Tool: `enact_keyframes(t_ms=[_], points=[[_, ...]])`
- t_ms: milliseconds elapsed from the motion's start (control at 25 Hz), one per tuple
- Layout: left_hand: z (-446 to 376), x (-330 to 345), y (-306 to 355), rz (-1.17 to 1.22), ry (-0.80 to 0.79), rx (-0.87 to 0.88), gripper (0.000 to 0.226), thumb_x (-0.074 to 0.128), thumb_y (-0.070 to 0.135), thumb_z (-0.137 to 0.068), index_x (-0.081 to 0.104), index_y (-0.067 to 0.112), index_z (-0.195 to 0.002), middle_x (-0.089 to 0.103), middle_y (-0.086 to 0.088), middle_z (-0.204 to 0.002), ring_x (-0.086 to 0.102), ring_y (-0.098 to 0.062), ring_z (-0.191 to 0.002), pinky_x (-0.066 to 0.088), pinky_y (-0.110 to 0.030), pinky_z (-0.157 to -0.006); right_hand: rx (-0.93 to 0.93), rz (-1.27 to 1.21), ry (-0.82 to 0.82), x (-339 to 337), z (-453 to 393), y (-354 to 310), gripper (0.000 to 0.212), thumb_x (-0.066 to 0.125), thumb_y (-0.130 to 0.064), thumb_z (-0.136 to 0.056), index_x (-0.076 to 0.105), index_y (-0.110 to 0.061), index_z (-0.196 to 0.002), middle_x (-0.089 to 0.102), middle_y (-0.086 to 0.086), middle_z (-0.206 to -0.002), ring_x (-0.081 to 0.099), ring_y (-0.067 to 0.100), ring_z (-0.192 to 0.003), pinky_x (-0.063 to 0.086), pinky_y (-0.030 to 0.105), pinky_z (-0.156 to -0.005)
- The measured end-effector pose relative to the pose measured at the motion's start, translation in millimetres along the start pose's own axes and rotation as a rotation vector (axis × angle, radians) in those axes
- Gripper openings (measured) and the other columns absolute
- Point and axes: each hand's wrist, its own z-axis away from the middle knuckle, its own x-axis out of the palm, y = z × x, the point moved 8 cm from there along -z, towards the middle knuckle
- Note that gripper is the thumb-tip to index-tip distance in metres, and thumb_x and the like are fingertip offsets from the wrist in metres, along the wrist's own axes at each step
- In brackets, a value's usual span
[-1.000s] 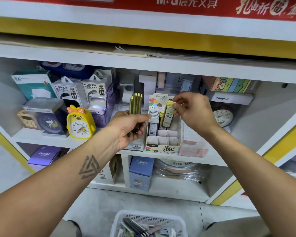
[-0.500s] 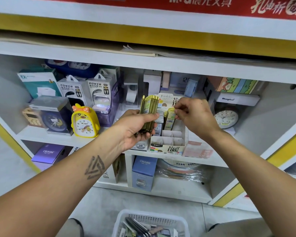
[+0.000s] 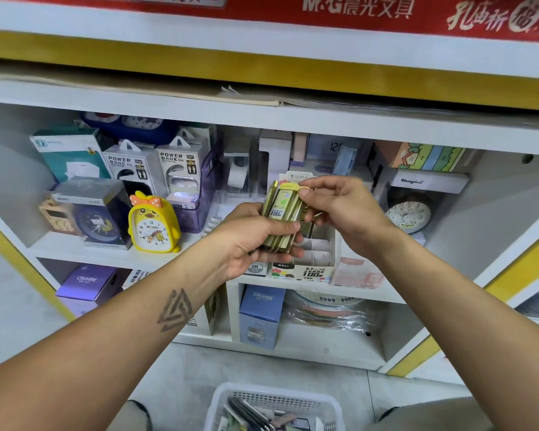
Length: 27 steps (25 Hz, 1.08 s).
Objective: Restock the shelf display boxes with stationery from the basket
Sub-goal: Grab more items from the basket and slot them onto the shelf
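My left hand (image 3: 255,241) grips a fanned stack of slim yellow-green pencil-lead cases (image 3: 282,213), held upright in front of the shelf. My right hand (image 3: 339,209) pinches the top of the frontmost case in that stack with thumb and forefinger. Just behind and below both hands stands the white display box (image 3: 319,265) with small dividers, marked "100"; several of its front cells show no cases. The white mesh basket (image 3: 330,405) with mixed stationery sits on the floor at the bottom edge.
A yellow chick alarm clock (image 3: 153,225) and power bank boxes (image 3: 128,166) stand to the left on the same shelf. A round clock (image 3: 409,216) sits at the right. Blue and purple CRUHRE boxes (image 3: 262,315) fill the lower shelf. An overhanging shelf board runs above.
My right hand left the display box, where it set a case, and came over to the stack. My left hand brought the stack rightward to meet it.
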Motion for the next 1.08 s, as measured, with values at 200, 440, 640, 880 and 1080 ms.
enact_keyframes(t_ms=[200, 440, 640, 880, 1080], points=[[-1, -3, 6, 0.058, 0.036, 0.01, 0.028, 0.065, -0.003, -0.089, 0.059, -0.002, -0.116, 0.075, -0.021, -0.094, 0.074, -0.04, -0.079, 0.06, -0.037, -0.057, -0.025, -0.002, 0.076, -21, 4, -7, 0.022, 0.074, -0.001, -0.087, 0.063, 0.008, -0.104, 0.071, 0.024, -0.079, 0.061, 0.021, -0.054, 0.05, 0.023, -0.049], [-2, -18, 7, 0.09, 0.21, 0.025, 0.015, 0.065, -0.004, -0.089, 0.064, 0.0, -0.103, 0.073, -0.025, -0.099, 0.074, -0.034, -0.079, 0.061, -0.044, -0.057, -0.194, 0.202, 0.147, -40, 4, -15, 0.01, 0.07, -0.004, -0.091, 0.063, -0.006, -0.098, 0.073, 0.014, -0.072, 0.065, 0.021, -0.057, 0.058, 0.034, -0.058], [-5, -27, 6, 0.09, 0.259, 0.028, 0.005, 0.059, -0.002, -0.092, 0.061, 0.003, -0.091, 0.069, -0.027, -0.091, 0.071, -0.037, -0.08, 0.062, -0.043, -0.058, -0.356, 0.746, 0.096, -25, 3, -9, 0.016, 0.066, -0.015, -0.094, 0.059, -0.029, -0.097, 0.066, 0.004, -0.076, 0.065, 0.027, -0.072, 0.057, 0.046, -0.072], [-7, -27, 4, 0.147, 0.256, -0.002, 0.008, 0.06, -0.005, -0.09, 0.06, 0.001, -0.095, 0.074, -0.02, -0.079, 0.069, -0.029, -0.059, 0.059, -0.039, -0.053, -0.318, 0.848, -0.056, -4, 6, 5, 0.022, 0.057, -0.01, -0.097, 0.057, -0.032, -0.097, 0.066, 0.0, -0.076, 0.066, 0.023, -0.071, 0.057, 0.044, -0.068], [-6, -22, 2, 0.123, 0.224, -0.003, 0.027, 0.065, -0.009, -0.084, 0.058, -0.005, -0.11, 0.073, -0.021, -0.085, 0.069, -0.031, -0.06, 0.059, -0.04, -0.053, -0.464, 1.049, 0.114, -4, 6, -12, 0.018, 0.056, -0.01, -0.097, 0.072, -0.015, -0.104, 0.074, 0.005, -0.099, 0.067, 0.027, -0.083, 0.055, 0.038, -0.073]])
